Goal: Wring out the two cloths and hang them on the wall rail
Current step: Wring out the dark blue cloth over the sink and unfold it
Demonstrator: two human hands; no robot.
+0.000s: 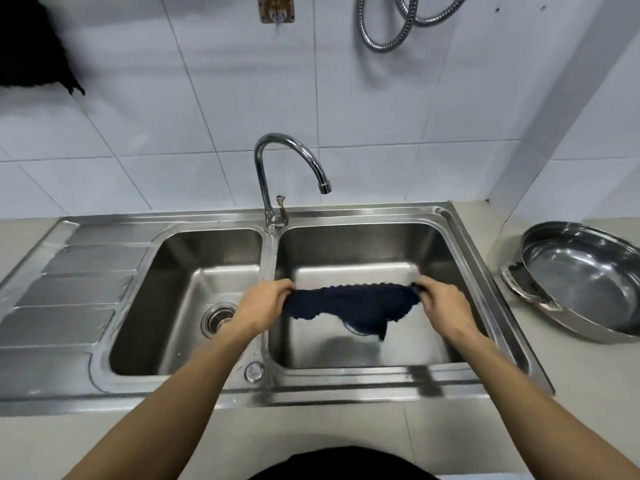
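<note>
Cloth (349,308), dark blue, stretched out between both hands above right basin (363,251) of steel sink (346,386). Left hand (263,303) gripping cloth's left end, fingers curled round it. Right hand (440,299) pinching right end, fingers curled over bunched corner. Lower edge sagging, with loose tail and thread hanging toward basin floor. Tap (277,174) behind, spout arching over right basin. Left basin (194,292) with drain strainer (218,318), just beside left wrist. Second dark cloth (31,46) hanging on tiled wall (173,116), top left; rail itself not visible. Steel pan (581,275) tilted on counter (588,393), right of sink. Metal hose (398,26) looped on wall, top right.
</note>
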